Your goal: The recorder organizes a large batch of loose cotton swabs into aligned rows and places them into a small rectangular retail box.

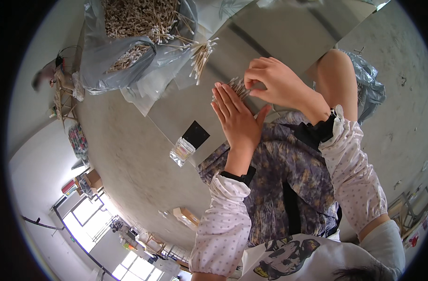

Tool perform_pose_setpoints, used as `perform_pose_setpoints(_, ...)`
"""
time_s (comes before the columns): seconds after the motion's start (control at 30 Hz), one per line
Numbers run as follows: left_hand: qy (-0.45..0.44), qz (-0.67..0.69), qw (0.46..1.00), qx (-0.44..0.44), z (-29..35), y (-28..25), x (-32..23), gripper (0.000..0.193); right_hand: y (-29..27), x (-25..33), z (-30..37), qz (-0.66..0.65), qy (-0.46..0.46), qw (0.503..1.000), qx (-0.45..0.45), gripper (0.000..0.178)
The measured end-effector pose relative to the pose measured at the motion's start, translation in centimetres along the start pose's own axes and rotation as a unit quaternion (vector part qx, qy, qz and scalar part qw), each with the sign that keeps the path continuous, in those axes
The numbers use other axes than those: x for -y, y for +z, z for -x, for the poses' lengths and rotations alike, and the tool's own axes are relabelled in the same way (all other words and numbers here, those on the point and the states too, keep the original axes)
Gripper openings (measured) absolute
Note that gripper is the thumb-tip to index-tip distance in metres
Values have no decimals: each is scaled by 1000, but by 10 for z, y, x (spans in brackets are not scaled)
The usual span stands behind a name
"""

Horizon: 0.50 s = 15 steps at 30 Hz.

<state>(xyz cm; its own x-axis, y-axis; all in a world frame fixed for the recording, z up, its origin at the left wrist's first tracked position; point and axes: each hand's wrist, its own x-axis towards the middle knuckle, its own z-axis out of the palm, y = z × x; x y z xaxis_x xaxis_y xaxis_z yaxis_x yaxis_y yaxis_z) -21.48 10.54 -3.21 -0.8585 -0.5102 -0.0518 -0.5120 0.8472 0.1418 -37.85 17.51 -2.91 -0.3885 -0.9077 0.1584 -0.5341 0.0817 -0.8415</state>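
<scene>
On the far side of the person's lap, above a grey metal sheet (289, 33), both hands work a small bundle of cotton swabs (236, 85). Left hand (237, 117) is flat and released, palm pressed against the bundle's side; right hand (277, 79) curls over it, fingertips pinching the sticks. Swabs look light, thin and easily bent, best held around the middle. At far left, a grey plastic bag (106, 61) brims with loose swabs; another bunch (200, 56) lies beside it. Nearer sits a small clear packet (182, 151).
</scene>
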Motion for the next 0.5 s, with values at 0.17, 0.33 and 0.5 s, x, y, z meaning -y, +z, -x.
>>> perform_pose_setpoints(0.17,1,34,999,-21,2,4,0,111,13,-2,-1,81,-30,996,14,5)
perform_pose_setpoints(0.33,-3,52,997,-49,4,9,2,111,10,-2,0,110,-37,993,31,6)
perform_pose_setpoints(0.5,-19,60,996,-66,0,9,2,110,-19,-7,5,21,10,1000,6,10)
